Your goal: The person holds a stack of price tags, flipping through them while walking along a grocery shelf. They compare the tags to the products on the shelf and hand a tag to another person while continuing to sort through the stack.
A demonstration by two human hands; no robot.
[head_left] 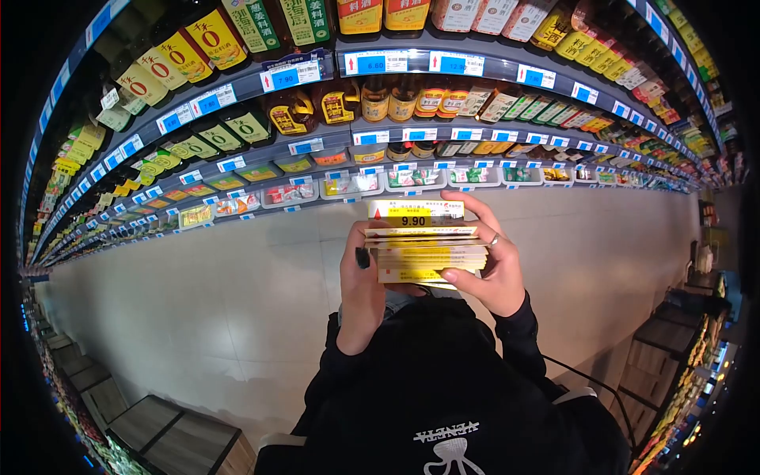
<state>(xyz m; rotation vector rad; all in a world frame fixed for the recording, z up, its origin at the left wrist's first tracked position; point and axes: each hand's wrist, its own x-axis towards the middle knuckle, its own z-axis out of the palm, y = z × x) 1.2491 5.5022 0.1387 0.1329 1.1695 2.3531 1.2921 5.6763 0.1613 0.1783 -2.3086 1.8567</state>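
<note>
Both my hands grip a thick stack of yellow-and-white price tags [431,257] in front of my chest. The foremost raised tag reads 9.90, and the rest are fanned slightly apart below it. My left hand [362,269] closes on the stack's left side, its thumb with a dark nail lying along the edge. On the right side, my right hand [497,261] wraps the stack, with its thumb at the lower corner and a ring on one finger. The fingers beneath the stack are mostly hidden.
Ahead curve store shelves with bottles [214,39] and blue-and-white shelf labels [380,62]. White bins [352,187] of packets line the lowest shelf. Pale floor tiles [214,293] lie between. Wooden display stands [174,435] are behind me at left and right.
</note>
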